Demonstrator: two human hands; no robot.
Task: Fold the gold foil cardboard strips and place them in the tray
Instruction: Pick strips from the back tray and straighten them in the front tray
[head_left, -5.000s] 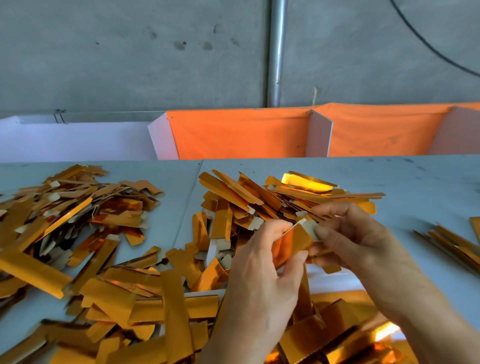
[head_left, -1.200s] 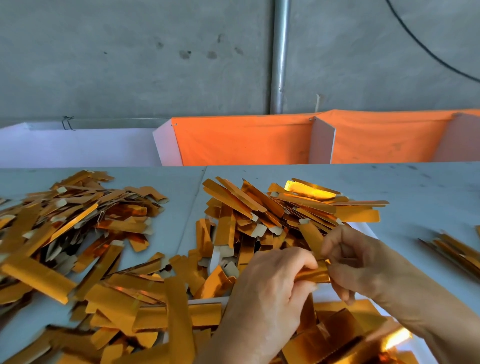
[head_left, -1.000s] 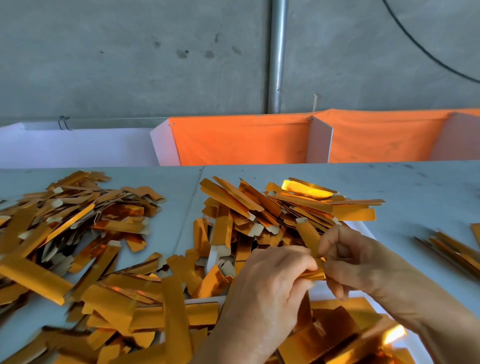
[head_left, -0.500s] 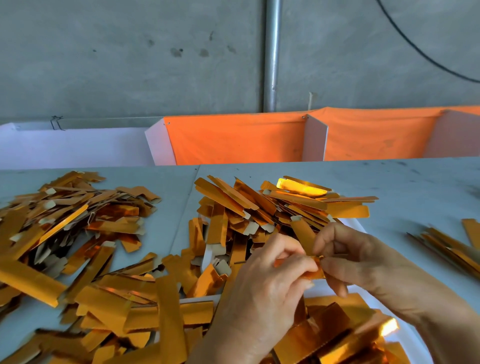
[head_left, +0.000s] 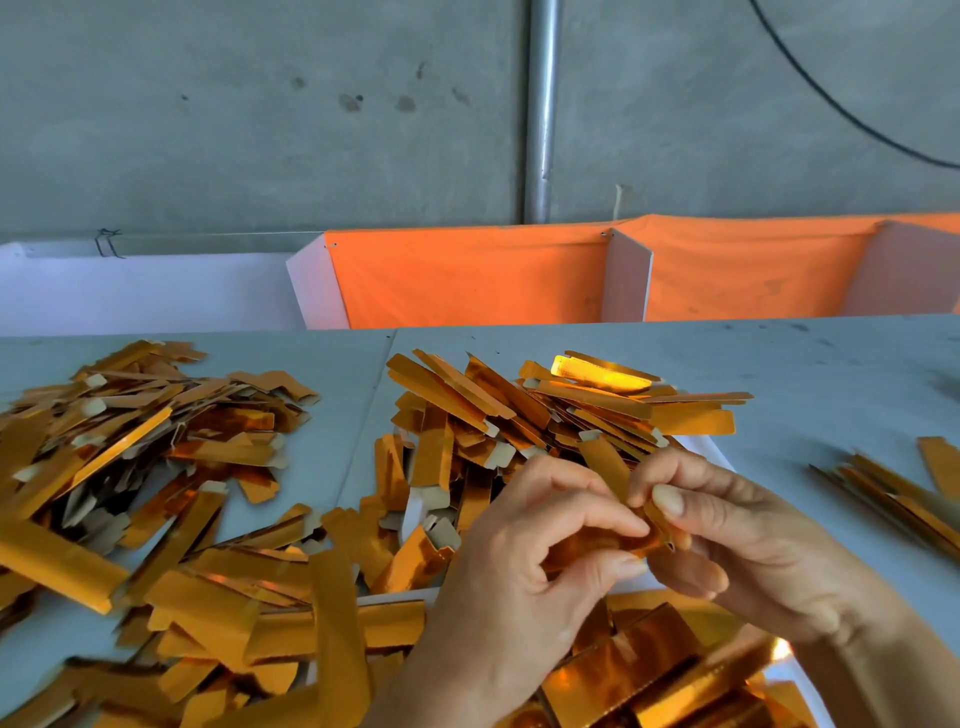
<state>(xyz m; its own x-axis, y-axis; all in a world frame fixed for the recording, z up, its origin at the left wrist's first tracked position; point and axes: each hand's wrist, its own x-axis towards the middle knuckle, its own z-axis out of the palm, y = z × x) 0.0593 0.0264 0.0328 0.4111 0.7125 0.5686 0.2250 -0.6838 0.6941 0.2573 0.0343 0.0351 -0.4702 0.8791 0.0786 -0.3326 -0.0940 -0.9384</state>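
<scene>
Both forearms were bare, no sleeve reaching into sight. The left hand (head_left: 524, 577) and right hand (head_left: 748, 540) wore no gloves. The fingernails were short and plain.

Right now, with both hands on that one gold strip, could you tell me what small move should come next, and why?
Probably press the fold flat. The left hand and right hand both pinch the gold strip above the tray, and it looks only partly bent.

Pale grey table (head_left: 831, 374), heap of gold strips (head_left: 130, 447) at left, second heap (head_left: 519, 410) in the middle, small bundle (head_left: 893, 493) at right, white tray (head_left: 711, 452) partly buried near centre
</scene>
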